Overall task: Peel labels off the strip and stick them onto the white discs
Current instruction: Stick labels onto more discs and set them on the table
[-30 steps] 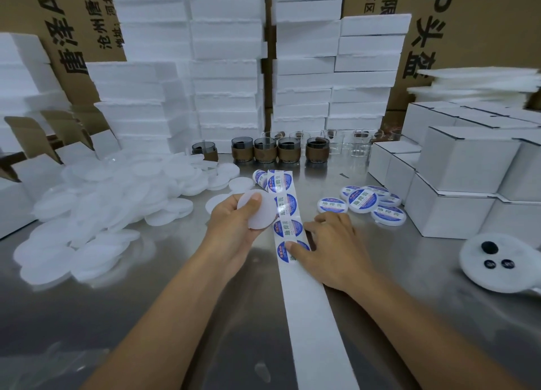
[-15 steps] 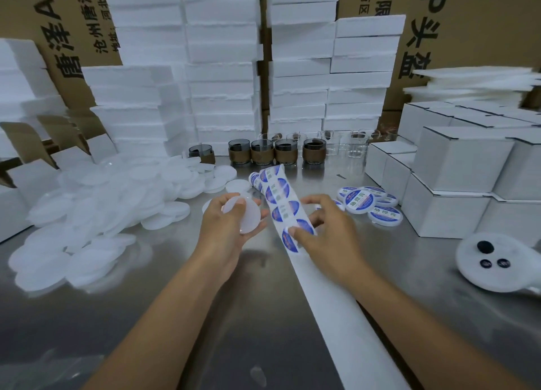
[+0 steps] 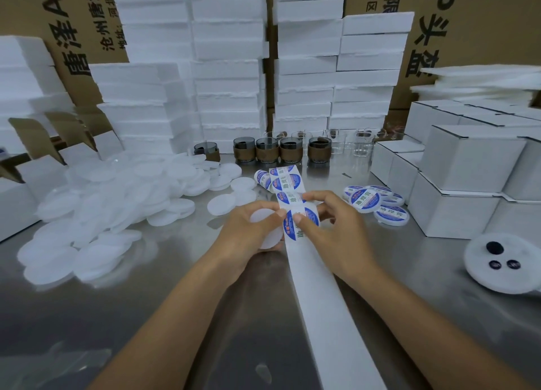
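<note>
Two hands meet at the centre of the head view, just above a steel table (image 3: 146, 316). The left hand (image 3: 248, 231) curls its fingers round a single white disc (image 3: 265, 228) and holds it tilted, its face turned toward the camera; the thumb (image 3: 280, 213) reaches across to touch the edge of the strip (image 3: 330, 310). The right hand (image 3: 330, 228) pinches that strip, with its thumb (image 3: 298, 217) pressed on the front of a blue and white label (image 3: 303, 224) and its forefinger (image 3: 311, 196) laid across the strip just above, while the other fingers are curled behind. Whether the label's edge has lifted from the backing I cannot tell.

Below the hands the strip is bare white backing that runs down to the lower right edge of the frame. Above them it carries more labels and ends in a small roll (image 3: 265, 179) lying on the table.

At the left of the frame spreads a pile of white discs (image 3: 111, 202). To the right of the hands lie several labelled discs (image 3: 374, 202), overlapping one another, beside stacked white boxes (image 3: 468, 167). Along the back stand cups with brown sleeves (image 3: 278, 151), clear glasses (image 3: 351, 144), tall stacks of white foam blocks (image 3: 228, 67) and cardboard cartons (image 3: 468, 32) printed with black characters. At the lower right rests a white round piece with three dark spots (image 3: 503, 261).
</note>
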Demonstrator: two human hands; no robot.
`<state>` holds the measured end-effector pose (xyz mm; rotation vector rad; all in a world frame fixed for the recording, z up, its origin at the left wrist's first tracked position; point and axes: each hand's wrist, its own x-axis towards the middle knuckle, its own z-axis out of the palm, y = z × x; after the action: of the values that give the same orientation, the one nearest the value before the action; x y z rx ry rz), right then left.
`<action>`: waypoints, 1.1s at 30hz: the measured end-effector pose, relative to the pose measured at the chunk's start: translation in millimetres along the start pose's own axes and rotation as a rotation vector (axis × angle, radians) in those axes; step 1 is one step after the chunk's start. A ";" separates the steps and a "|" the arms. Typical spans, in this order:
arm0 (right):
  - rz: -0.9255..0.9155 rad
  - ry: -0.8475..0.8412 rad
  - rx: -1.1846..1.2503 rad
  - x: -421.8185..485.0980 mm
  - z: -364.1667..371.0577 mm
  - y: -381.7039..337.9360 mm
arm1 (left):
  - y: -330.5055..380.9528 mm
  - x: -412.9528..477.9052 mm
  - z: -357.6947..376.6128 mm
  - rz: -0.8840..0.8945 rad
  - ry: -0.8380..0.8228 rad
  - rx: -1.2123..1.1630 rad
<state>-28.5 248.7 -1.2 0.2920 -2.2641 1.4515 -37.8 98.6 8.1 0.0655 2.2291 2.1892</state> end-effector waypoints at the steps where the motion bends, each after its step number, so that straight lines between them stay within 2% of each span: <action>1: -0.027 -0.004 -0.092 -0.4 -0.2 1.3 | -0.3 0.2 0.2 0.011 0.004 0.018; 4: -0.112 0.021 -0.285 0.5 -2.0 3.1 | 1.5 -1.9 1.6 0.024 0.015 0.051; 9: -0.246 0.046 -0.398 0.8 -4.4 -1.5 | 4.6 -4.2 3.1 0.011 0.035 0.101; 21: -0.193 -0.004 -0.401 -2.1 -4.8 -4.2 | 3.5 -4.0 2.8 -0.017 0.051 0.068; 29: -0.179 -0.055 -0.186 -0.3 -7.8 -1.2 | 0.6 0.8 1.3 -0.044 0.078 0.062; 33: -0.044 -0.129 -0.037 -0.4 -12.1 -9.7 | -0.1 2.0 -0.7 -0.005 0.123 0.080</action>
<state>-21.4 255.4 10.8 0.4325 -2.3676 1.4040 -39.9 98.0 8.0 -0.0766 2.3772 2.1572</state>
